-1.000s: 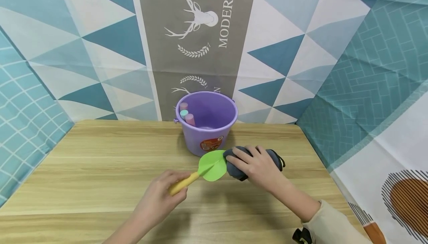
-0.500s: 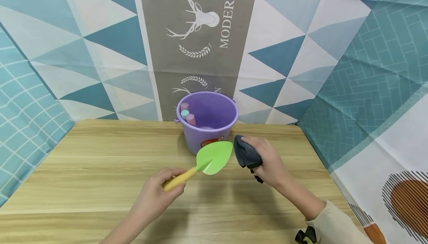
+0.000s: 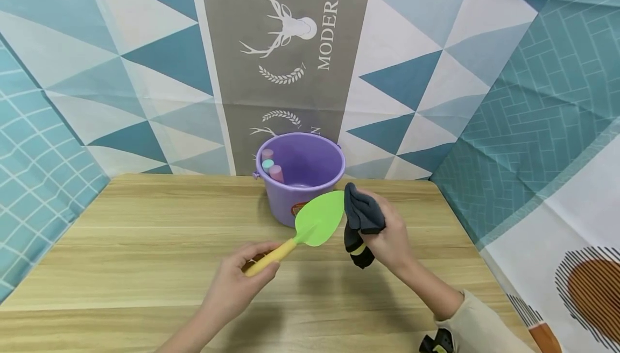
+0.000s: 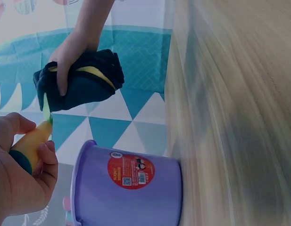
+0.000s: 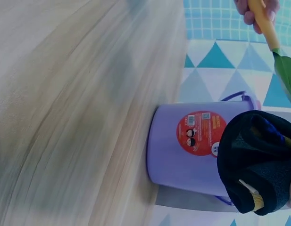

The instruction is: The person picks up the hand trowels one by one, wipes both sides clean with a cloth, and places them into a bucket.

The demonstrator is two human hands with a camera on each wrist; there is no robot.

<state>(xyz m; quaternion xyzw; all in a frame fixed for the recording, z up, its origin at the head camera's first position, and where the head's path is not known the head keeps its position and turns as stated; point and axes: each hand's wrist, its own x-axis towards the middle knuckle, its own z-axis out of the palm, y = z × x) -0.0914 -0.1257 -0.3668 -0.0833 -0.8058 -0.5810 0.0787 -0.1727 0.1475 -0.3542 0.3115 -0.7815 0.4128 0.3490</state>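
Note:
My left hand (image 3: pixel 239 277) grips the yellow handle of a toy shovel (image 3: pixel 319 218), whose green leaf-shaped blade points up and to the right. Across from it, my right hand (image 3: pixel 389 234) holds a bunched dark blue-grey cloth (image 3: pixel 362 213) with black and yellow trim. The blade's tip meets the cloth's edge in the head view. Both are held above the table, in front of a purple bucket (image 3: pixel 281 199). The left wrist view shows the thumb lying across the folded cloth (image 4: pixel 84 80). In the right wrist view the cloth (image 5: pixel 258 165) overlaps part of the bucket.
Several pink and teal-capped sticks (image 3: pixel 268 165) lean inside the bucket's left side. The wooden table (image 3: pixel 145 256) ends at a patterned fabric backdrop (image 3: pixel 286 84) behind the bucket, with more fabric at both sides.
My right hand has turned the cloth from lying sideways to hanging folded and lifted it slightly. The shovel's blade has tilted upward and shifted right against the cloth's edge.

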